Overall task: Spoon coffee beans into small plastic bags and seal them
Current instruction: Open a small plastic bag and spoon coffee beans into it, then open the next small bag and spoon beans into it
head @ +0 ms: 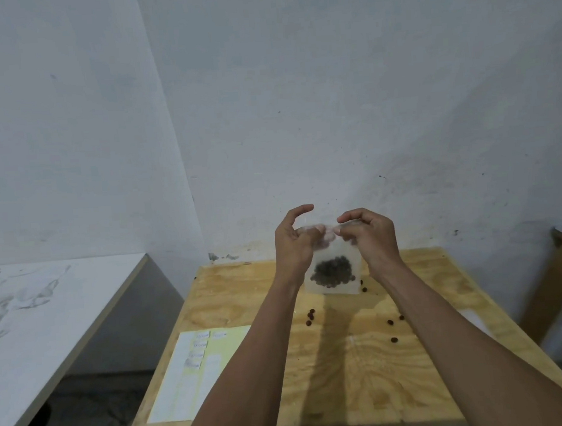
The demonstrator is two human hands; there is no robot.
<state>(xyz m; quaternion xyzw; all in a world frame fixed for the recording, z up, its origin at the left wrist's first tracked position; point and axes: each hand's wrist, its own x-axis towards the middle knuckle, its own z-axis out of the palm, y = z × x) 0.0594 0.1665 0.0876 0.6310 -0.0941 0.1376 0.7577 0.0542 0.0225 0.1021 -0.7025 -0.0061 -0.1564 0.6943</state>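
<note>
From the head camera, both hands are holding up a small plastic bag (pixel 332 269) above the wooden bench (pixel 364 356). The left hand (pixel 293 241) is pinching the top edge of the bag on the left side. Its grip is pressed together on the plastic, with the first finger curling up above the bag. The right hand (pixel 370 237) is pinching the top edge on the right side, and its grip is pressed together on the plastic too. The two hands are sitting very close to each other at the top of the bag.

The bag is hanging down between the two wrists. A dark pile of coffee beans (pixel 332 271) is sitting in the lower part of the bag. The top edge is blurry, so I cannot tell if the bag is closed.

A few loose beans (pixel 310 316) are lying on the bench under the bag, and some more are lying off to the right. A yellow sheet with small white labels (pixel 197 366) is lying flat on the left part of the bench. A white table (pixel 48 309) is standing off to the left, apart from the bench.
</note>
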